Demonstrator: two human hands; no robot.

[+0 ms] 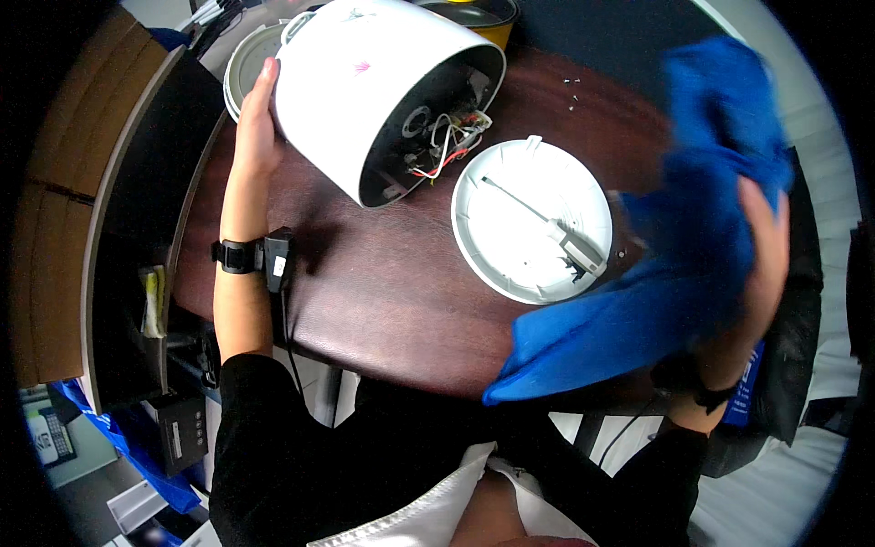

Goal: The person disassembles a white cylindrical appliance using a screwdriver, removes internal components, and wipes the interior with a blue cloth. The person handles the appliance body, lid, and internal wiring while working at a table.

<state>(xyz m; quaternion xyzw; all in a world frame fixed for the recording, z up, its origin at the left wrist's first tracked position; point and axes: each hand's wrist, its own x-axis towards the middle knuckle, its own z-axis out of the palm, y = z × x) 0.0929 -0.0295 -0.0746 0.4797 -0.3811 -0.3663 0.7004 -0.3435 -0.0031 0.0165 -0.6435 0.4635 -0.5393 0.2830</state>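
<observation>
A white rice cooker (pixel 355 91) lies on its side on the table, its bottom turned toward the right and uncovered. Inside that bottom, red and white wires (pixel 448 146) hang out. My left hand (pixel 258 129) grips the cooker's left side, close to the grey-white lid (pixel 252 71). At the right, my right hand (pixel 767 242) is closed on a blue cloth (pixel 638 310), which is blurred by motion; folds hide some fingers. Between cooker and cloth sits a round white bottom cover (pixel 483 260), with a screwdriver (pixel 524 202) lying in it.
Several small screws (pixel 572 95) lie on the dark red-brown table (pixel 383 292) beyond the cover. A yellow pot (pixel 497 35) stands behind the cooker. A dark shelf unit (pixel 137 210) borders the left side. From my left wrist device (pixel 279 260) hangs a cable.
</observation>
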